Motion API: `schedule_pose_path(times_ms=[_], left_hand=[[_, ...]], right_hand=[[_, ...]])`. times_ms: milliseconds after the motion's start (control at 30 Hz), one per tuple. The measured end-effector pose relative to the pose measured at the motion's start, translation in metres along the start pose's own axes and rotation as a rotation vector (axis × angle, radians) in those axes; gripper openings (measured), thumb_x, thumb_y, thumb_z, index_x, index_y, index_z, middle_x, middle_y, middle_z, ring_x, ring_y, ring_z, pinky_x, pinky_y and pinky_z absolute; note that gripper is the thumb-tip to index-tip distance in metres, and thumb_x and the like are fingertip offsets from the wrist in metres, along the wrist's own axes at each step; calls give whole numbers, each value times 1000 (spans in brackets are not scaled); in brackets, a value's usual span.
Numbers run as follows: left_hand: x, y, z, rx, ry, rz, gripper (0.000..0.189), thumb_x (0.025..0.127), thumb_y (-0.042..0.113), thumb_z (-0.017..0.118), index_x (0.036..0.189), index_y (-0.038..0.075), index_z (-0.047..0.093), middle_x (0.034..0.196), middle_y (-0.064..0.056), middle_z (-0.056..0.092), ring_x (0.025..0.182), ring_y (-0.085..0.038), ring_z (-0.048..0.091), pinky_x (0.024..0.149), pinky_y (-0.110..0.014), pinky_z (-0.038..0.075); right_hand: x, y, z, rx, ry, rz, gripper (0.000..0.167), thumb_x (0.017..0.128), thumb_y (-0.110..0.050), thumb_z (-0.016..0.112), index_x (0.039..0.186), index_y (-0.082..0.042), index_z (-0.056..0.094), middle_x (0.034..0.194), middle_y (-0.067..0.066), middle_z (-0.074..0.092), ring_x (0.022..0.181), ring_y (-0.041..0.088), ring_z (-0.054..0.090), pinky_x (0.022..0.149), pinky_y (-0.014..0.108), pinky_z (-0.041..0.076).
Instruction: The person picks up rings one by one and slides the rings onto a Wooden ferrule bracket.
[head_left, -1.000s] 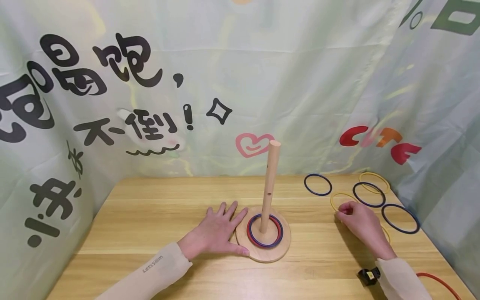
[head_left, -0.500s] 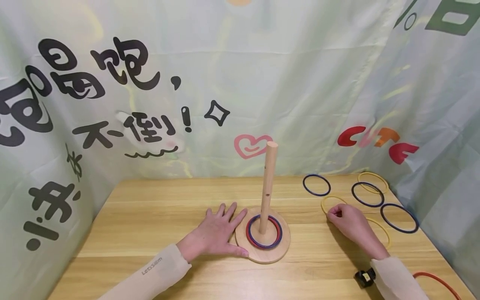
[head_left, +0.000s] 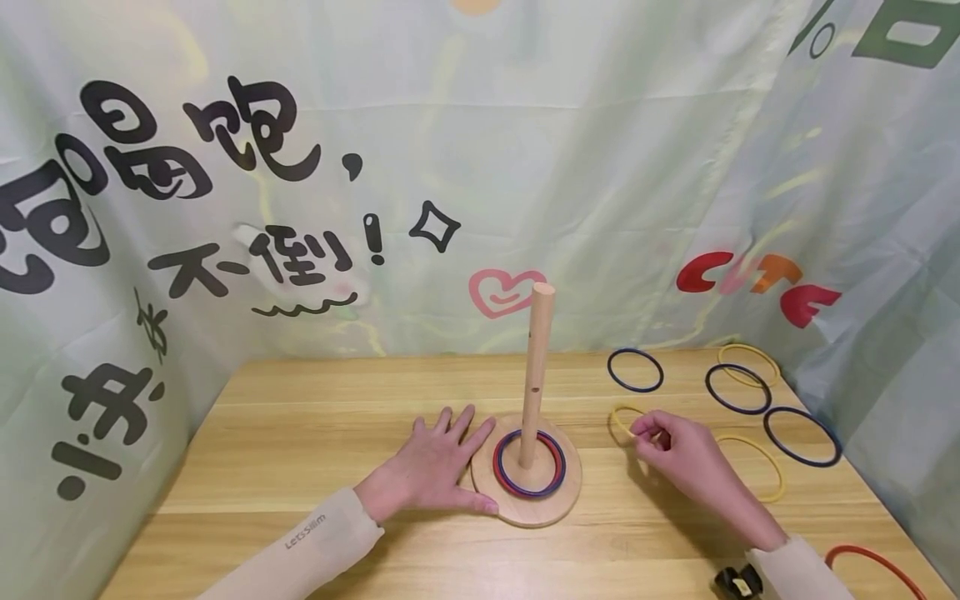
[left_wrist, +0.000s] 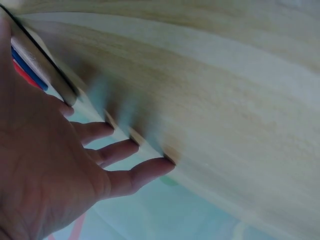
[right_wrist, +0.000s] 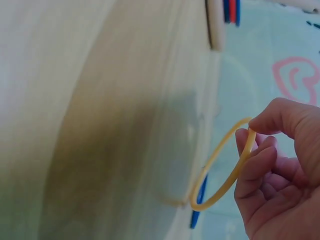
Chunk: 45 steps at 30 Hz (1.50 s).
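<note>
A wooden peg [head_left: 537,367] stands upright on a round wooden base [head_left: 528,517]. Around its foot lie a red ring [head_left: 497,468] and a blue ring [head_left: 534,497], the blue one on top. My left hand [head_left: 431,467] rests flat with spread fingers at the base's left side, the thumb at its front edge. To the right of the base, my right hand [head_left: 686,454] pinches a thin yellow ring [right_wrist: 221,193] between thumb and fingers. In the right wrist view that ring is tilted above the tabletop, its shadow beneath the hand.
Right of my right hand lies another yellow ring [head_left: 780,479]. Farther back are a blue ring [head_left: 637,390], a blue ring [head_left: 742,412] overlapping a yellow ring [head_left: 750,347], and a blue ring [head_left: 813,462] by the table's right edge. A red ring [head_left: 885,559] shows at front right. Printed curtains border the table.
My right hand has moved left toward the peg with the yellow ring, away from the other yellow ring, which shows more fully now. The left hand has stayed in place.
</note>
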<state>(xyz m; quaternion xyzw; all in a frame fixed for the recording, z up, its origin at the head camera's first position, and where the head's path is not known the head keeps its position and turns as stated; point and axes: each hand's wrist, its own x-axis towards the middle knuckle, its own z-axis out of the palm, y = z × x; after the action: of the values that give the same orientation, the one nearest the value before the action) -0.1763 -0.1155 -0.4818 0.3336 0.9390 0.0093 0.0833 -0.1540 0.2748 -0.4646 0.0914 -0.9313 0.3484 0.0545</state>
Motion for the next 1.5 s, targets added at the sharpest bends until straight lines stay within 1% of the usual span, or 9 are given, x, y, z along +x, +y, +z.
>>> schedule_pose_path(times_ms=[133,367,567,733,867,1067,1300,1400,1500], left_hand=[[0,0,-1,-3,-3,-4,123,85,99,49,177,22,22,176,-23,25,153,-57,35,106,-80,38],[0,-1,1,-6,-1,0,123,85,99,48,177,22,21,177,-23,25,153,-57,35,106,-81,38],[0,0,0,3,0,7,123,86,99,48,177,22,21,176,-24,25,152,-58,35,105,-81,38],[-1,0,0,-2,-1,5,122,86,98,49,177,22,21,177,-23,25,152,-58,35,106,-81,38],[-2,1,-1,-2,-3,5,122,86,98,48,177,22,21,177,-23,25,152,-58,35,106,-81,38],[-1,0,-1,7,0,7,122,86,98,47,177,22,21,176,-23,25,152,-58,35,105,-81,39],[0,-1,1,21,-4,4,124,85,100,44,177,21,21,176,-23,26,152,-57,36,106,-80,39],[0,0,0,30,-3,4,123,85,100,44,177,21,21,176,-23,26,152,-56,36,106,-80,39],[-1,0,0,21,-1,8,123,86,99,47,177,21,22,176,-24,26,152,-57,36,105,-80,39]], right_hand=[[-5,-12,-2,11,40,-38,12,93,0,79,101,-9,78,77,-8,62,68,7,51,60,26,44],[-13,-32,-6,19,149,-161,17,93,-1,83,96,-16,79,74,-14,60,63,4,50,56,25,43],[-22,-53,-12,78,150,-252,24,94,4,81,97,-19,77,75,-16,61,61,5,53,53,23,45],[-26,-74,-18,98,151,-327,28,95,6,81,101,-20,76,78,-17,64,62,4,57,54,21,47],[-29,-92,-24,136,152,-346,30,95,8,80,104,-20,76,81,-15,66,61,6,58,54,21,48],[-30,-126,-38,257,184,-362,29,97,9,78,109,-17,76,80,-8,67,56,9,55,49,22,46],[-20,-157,-53,377,274,-472,31,93,19,74,110,-6,77,78,-1,66,51,9,50,45,24,43],[-14,-168,-59,405,305,-477,26,94,19,73,108,-3,76,78,2,67,51,10,50,44,25,42],[-9,-179,-66,425,344,-448,20,96,16,73,107,0,76,78,6,67,50,11,50,43,27,40]])
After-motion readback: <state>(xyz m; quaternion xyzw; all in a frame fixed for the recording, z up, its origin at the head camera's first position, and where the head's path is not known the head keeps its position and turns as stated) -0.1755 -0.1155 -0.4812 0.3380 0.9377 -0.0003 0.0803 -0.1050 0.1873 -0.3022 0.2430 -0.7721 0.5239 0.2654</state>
